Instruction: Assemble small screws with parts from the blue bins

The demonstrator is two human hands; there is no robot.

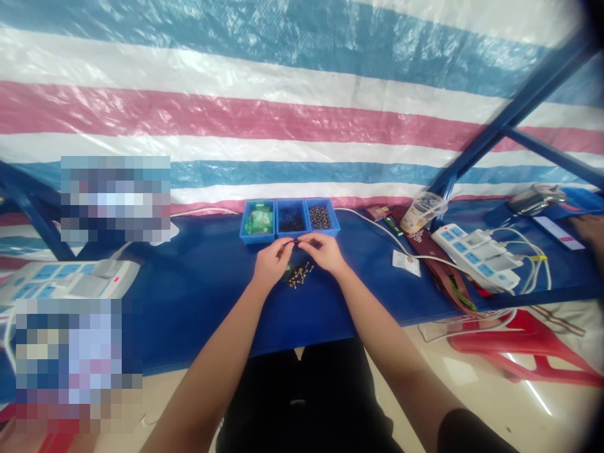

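Observation:
My left hand (272,259) and my right hand (323,250) meet above the blue table, fingertips pinched together. Between them is a small dark piece (296,241), too small to name and gripped from both sides. Just below the fingers lies a loose pile of small brass-and-black parts (298,275). Behind my hands stand three joined blue bins. In the left bin (257,238) is green packaging, the middle bin (291,225) contains fine black pieces, and small grey metal parts fill the right bin (321,218).
A white power strip (474,255) with plugged-in cables lies to the right, near a plastic cup (421,212), a brown strap (436,270) and a small clear packet (406,262). Another power strip (70,280) is at left. Someone else's hand (589,229) shows at the right edge.

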